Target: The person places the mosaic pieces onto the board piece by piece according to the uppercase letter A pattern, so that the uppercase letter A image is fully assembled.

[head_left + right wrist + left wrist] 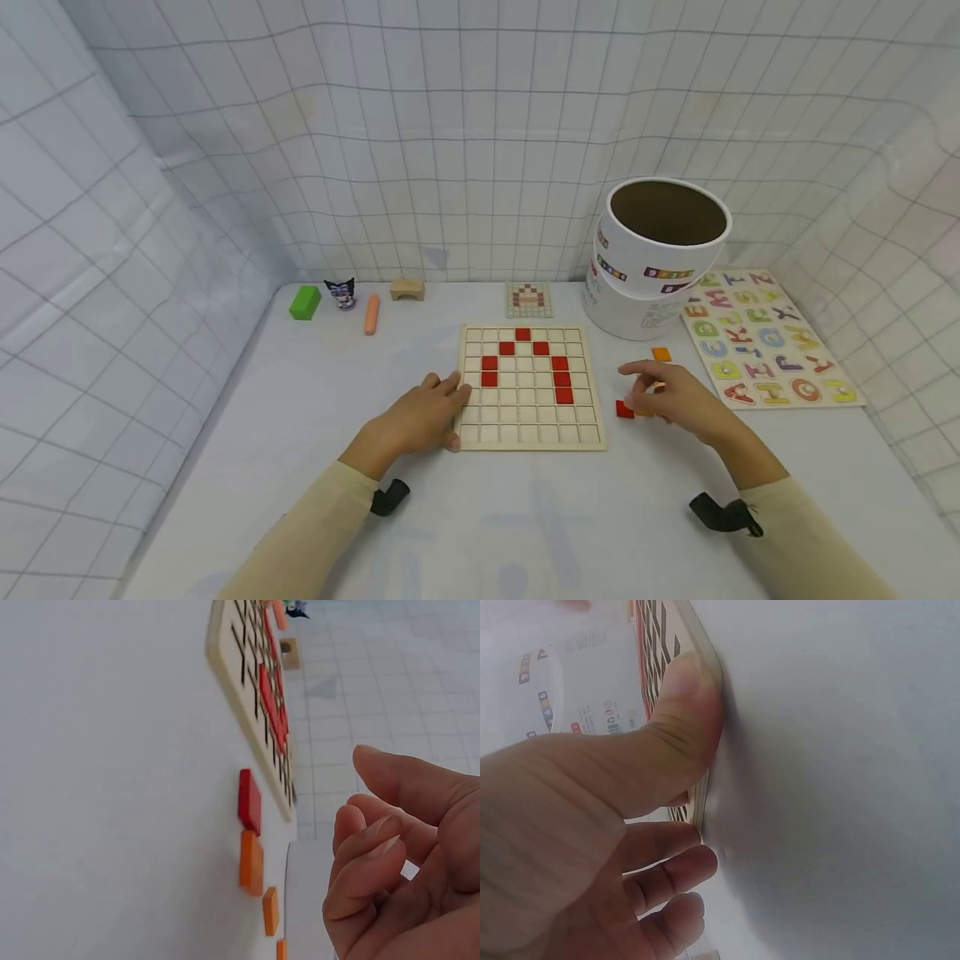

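My left hand (423,414) holds the wooden grid board (510,433) at its near left corner, thumb on the near edge and fingers along the left side. In the left wrist view, the thumb (694,697) presses against the board's rim. Several red tiles (562,379) sit in the grid as a peaked outline, its right leg longer. To the right of the board, my right hand (675,400) hovers over loose tiles, thumb and fingers apart with nothing between them. Below it lie a red tile (249,801) and an orange tile (252,861), end to end.
Behind the board lies a small pattern card (528,299). A white bucket (637,312) and an alphabet board (772,342) occupy the right back. Along the left back are a green block (305,302), a small figurine (342,293), an orange stick (371,314) and a wooden arch (407,289).
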Demonstrator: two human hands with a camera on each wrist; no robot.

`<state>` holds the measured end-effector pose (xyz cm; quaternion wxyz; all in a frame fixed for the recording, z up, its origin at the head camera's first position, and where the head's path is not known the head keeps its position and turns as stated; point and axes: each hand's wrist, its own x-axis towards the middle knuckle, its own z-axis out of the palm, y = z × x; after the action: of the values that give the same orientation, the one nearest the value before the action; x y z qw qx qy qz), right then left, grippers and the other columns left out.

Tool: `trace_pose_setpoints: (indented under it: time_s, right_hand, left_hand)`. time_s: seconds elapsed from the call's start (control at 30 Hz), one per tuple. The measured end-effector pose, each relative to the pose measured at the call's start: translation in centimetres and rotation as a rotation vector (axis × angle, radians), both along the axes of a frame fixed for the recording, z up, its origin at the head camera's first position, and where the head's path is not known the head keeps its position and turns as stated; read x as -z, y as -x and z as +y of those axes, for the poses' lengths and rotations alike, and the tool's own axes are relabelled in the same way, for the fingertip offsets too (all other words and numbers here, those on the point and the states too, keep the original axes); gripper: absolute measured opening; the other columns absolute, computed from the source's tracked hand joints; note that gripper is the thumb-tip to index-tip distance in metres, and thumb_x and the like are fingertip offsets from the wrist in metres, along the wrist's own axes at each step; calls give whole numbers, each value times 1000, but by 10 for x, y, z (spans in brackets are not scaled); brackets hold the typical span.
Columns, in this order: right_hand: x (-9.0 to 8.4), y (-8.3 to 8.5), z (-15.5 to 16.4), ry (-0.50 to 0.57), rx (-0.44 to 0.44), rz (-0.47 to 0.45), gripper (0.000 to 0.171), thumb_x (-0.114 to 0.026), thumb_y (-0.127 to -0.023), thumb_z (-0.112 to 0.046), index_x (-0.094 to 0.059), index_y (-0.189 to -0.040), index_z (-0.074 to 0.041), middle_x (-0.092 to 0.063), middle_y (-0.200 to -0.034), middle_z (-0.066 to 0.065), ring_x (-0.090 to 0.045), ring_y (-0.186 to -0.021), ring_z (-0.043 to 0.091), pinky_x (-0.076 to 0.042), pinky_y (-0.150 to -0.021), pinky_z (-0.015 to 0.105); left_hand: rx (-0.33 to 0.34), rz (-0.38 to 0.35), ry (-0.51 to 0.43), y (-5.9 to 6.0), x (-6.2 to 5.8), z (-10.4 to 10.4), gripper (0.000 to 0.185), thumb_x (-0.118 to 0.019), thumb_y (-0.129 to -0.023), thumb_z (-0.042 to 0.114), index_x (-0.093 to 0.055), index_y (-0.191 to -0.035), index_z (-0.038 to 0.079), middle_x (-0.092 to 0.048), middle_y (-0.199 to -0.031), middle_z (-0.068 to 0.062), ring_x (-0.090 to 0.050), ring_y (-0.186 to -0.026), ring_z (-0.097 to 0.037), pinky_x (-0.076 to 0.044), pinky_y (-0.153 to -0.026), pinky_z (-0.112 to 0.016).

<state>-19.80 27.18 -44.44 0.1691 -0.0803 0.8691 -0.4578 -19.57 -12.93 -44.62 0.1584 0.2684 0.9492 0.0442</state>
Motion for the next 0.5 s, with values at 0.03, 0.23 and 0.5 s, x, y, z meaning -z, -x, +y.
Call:
trace_pose_setpoints:
  time_s: [0.03,0.23,0.5]
  right_hand:
    - [3,-2,6,-19,1,10,49,-74,-93,-21,-59,-138,-8,-54,-100,12,-54,-85,27,-45,-59,28]
    - [20,-8,10,-155,-17,77,39,-75,-90,-12,-68,-127,-8,-53,-87,6,-50,-84,23,-41,-64,27]
    - [19,-5,-8,-295,-33,152,19,-74,-87,-5,-72,-104,-11,-56,-85,3,-51,-83,21,-43,-69,33]
  left_hand:
    - [-3,-1,-1,0,0,0,88,-80,-83,40,-42,-155,6,-31,-164,-18,-41,-136,-35,-42,-108,-47]
    - [-14,-10,-15,-2,-1,-3,88,-81,-82,39,-43,-155,6,-32,-164,-18,-43,-134,-34,-43,-106,-47]
    - [-10,-2,-27,-2,-2,-2,87,-81,-83,38,-44,-154,7,-33,-163,-18,-43,-133,-34,-43,-106,-47]
